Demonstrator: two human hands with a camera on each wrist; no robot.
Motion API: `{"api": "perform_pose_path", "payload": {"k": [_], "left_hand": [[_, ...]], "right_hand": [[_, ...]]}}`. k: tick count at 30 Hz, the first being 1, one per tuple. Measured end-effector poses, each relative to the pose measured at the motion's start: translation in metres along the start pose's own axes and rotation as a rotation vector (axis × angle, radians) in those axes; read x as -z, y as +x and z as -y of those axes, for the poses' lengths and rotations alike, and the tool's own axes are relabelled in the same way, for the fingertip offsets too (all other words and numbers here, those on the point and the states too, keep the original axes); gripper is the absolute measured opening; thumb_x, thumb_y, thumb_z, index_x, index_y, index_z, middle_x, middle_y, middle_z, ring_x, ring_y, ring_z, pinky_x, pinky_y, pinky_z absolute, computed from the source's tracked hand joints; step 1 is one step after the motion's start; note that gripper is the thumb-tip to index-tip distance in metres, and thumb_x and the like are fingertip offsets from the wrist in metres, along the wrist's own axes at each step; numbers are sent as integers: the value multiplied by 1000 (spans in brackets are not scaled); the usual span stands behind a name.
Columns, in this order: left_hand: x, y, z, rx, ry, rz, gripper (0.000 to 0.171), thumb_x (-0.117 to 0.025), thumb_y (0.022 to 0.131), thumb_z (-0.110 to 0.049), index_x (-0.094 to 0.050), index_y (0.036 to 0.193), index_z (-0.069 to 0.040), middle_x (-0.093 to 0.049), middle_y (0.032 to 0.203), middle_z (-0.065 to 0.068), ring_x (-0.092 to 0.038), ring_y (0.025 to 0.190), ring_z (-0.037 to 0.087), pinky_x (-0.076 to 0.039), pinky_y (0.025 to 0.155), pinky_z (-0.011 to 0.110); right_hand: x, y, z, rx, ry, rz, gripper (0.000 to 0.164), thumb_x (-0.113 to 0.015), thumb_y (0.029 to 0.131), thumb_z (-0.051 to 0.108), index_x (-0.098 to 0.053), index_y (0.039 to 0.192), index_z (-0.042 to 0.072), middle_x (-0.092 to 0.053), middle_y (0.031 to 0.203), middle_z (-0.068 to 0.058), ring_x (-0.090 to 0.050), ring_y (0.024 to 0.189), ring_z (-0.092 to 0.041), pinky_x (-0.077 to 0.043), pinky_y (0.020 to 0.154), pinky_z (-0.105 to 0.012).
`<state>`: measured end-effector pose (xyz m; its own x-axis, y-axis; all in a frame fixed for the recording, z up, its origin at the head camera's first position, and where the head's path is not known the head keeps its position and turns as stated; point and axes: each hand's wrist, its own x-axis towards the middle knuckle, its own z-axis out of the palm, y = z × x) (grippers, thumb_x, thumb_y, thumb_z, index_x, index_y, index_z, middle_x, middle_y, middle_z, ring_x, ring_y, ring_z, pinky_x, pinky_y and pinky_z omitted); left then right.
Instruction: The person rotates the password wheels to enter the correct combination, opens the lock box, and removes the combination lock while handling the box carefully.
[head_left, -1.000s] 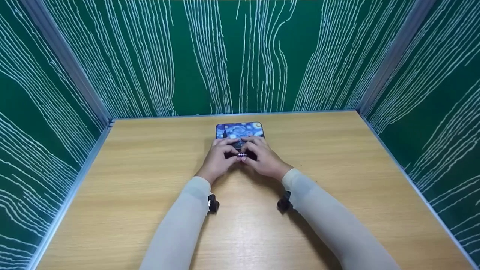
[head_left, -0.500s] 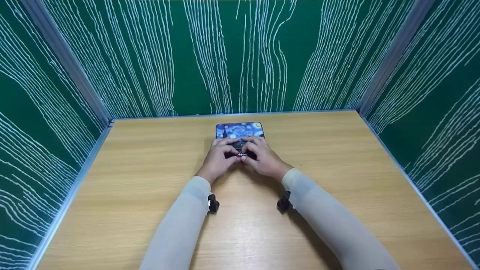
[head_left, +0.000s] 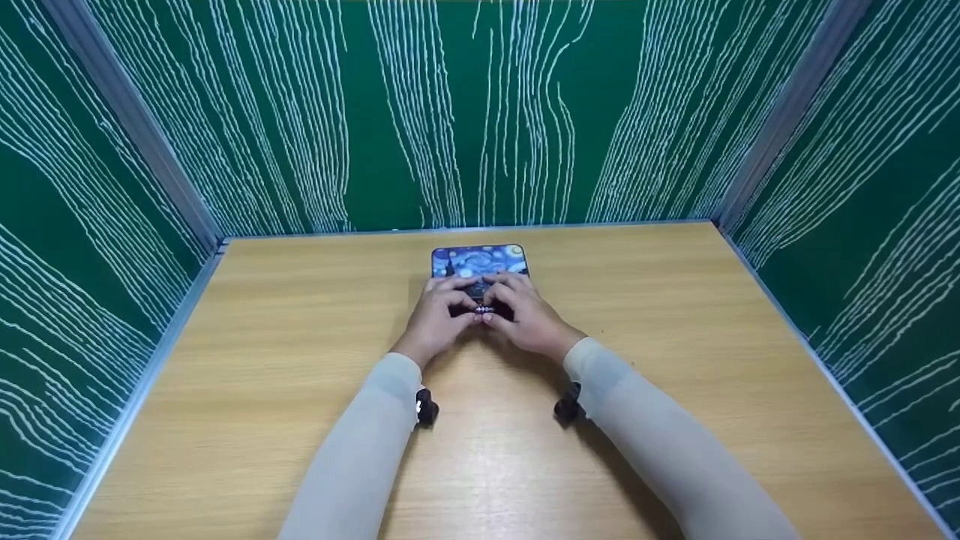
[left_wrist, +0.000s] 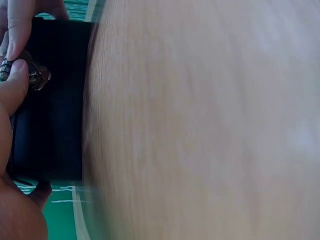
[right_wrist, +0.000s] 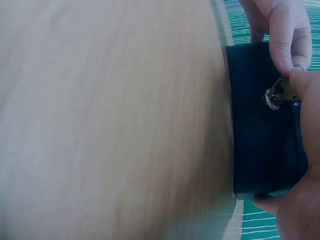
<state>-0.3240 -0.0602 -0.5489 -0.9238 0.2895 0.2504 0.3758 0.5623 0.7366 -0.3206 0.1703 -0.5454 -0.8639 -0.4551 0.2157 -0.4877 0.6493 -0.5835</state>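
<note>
A box (head_left: 480,261) with a blue starry-night picture on its lid lies near the back of the table; the wrist views show its black front side (left_wrist: 55,130). At that side a metal hasp (right_wrist: 272,99) carries a small combination padlock (head_left: 484,309) with ridged dials. My left hand (head_left: 435,319) pinches the padlock from the left between thumb and forefinger, while its other fingers lie on the box. From the right, my right hand (head_left: 526,319) pinches it likewise, its remaining fingers against the box. Fingers hide much of the padlock.
The wooden table (head_left: 300,337) has green panels (head_left: 397,112) with wavy white lines behind it and at both sides. Grey metal posts (head_left: 780,120) stand at the back corners. A black wrist camera (head_left: 426,409) sits on each sleeve.
Both hands, the box and the padlock keep their places; only very slight finger movement at the padlock might be there, too small to tell.
</note>
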Motion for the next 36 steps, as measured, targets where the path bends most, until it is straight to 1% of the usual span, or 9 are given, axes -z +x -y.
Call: {"api": "perform_pose_path", "payload": {"k": [2, 9, 13, 18, 26, 32, 36], "left_hand": [[0, 0, 0, -5, -2, -3, 6, -90, 98, -19, -89, 104, -17, -63, 168, -9, -44, 161, 27, -32, 141, 51], [1, -1, -2, -46, -1, -10, 8, -91, 98, -19, -90, 104, -14, -67, 165, -3, -46, 156, 30, -37, 137, 49], [0, -1, -2, -44, 2, -10, 8, -91, 98, -19, -90, 104, -13, -67, 165, -3, -47, 156, 30, -37, 137, 48], [0, -1, -2, -36, -5, -11, 7, -90, 99, -18, -89, 104, -13, -66, 165, -4, -47, 156, 29, -37, 137, 49], [0, -1, -2, -30, 1, -12, 7, -90, 99, -18, -89, 104, -14, -66, 166, -4, -46, 156, 29, -37, 137, 49], [0, -1, -2, -20, -1, -7, 7, -90, 98, -18, -89, 104, -15, -65, 166, -6, -46, 156, 28, -37, 137, 48], [0, 0, -1, -39, -1, -6, 6, -90, 99, -19, -90, 103, -15, -66, 166, -3, -46, 157, 30, -37, 137, 49]], "right_hand": [[0, 0, 0, -2, -2, 1, 17, -71, 113, 34, -69, 126, 22, -46, 181, -2, -28, 173, -37, -26, 141, -67], [-1, -1, 0, 65, -2, -30, 17, -72, 113, 30, -70, 123, 16, -50, 178, -8, -33, 170, -41, -28, 140, -67], [-1, -1, 0, 59, 2, -28, 18, -71, 114, 32, -70, 123, 16, -49, 178, -8, -32, 171, -40, -28, 141, -66], [0, -1, 0, 43, 14, -25, 20, -72, 113, 33, -69, 126, 18, -49, 178, -6, -32, 171, -40, -28, 140, -68], [-1, -1, 0, 42, 21, -30, 19, -74, 112, 30, -69, 124, 17, -50, 178, -6, -31, 172, -40, -27, 140, -68], [0, -1, 1, 34, 10, -25, 18, -71, 114, 31, -70, 124, 17, -49, 178, -6, -31, 172, -39, -27, 141, -67], [0, -1, 1, 49, 4, -24, 17, -70, 113, 31, -70, 123, 16, -49, 179, -7, -32, 171, -41, -27, 140, -69]]}}
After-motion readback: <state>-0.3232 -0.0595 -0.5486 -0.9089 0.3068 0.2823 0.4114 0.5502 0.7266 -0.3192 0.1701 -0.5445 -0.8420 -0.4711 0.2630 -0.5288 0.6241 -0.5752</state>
